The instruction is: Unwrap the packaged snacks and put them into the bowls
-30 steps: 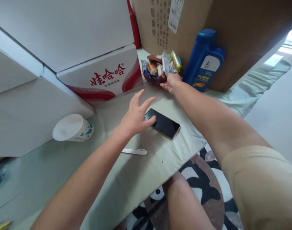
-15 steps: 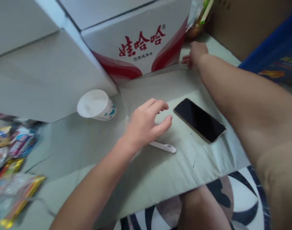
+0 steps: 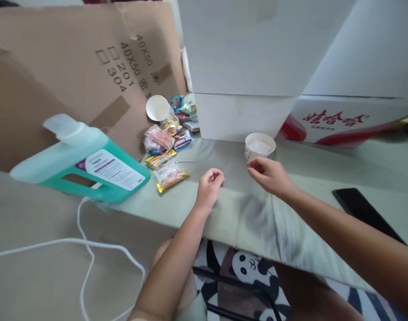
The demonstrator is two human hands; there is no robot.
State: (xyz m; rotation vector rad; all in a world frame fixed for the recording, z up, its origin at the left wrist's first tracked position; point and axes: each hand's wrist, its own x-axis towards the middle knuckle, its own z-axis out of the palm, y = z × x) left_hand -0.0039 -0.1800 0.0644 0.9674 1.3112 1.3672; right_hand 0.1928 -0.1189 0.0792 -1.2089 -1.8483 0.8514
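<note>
Hovering over the pale green cloth-covered tabletop (image 3: 224,209): left hand (image 3: 209,183) curled into a loose fist, empty. Right hand (image 3: 269,174) half-closed with fingertips drawn together, holding nothing visible, just beside the white paper cup (image 3: 260,146). Near the left hand, colourful snack packets (image 3: 166,154).

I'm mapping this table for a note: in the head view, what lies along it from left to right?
Teal jug → snack packets → left hand → right hand, just below the paper cup → black phone.
</note>
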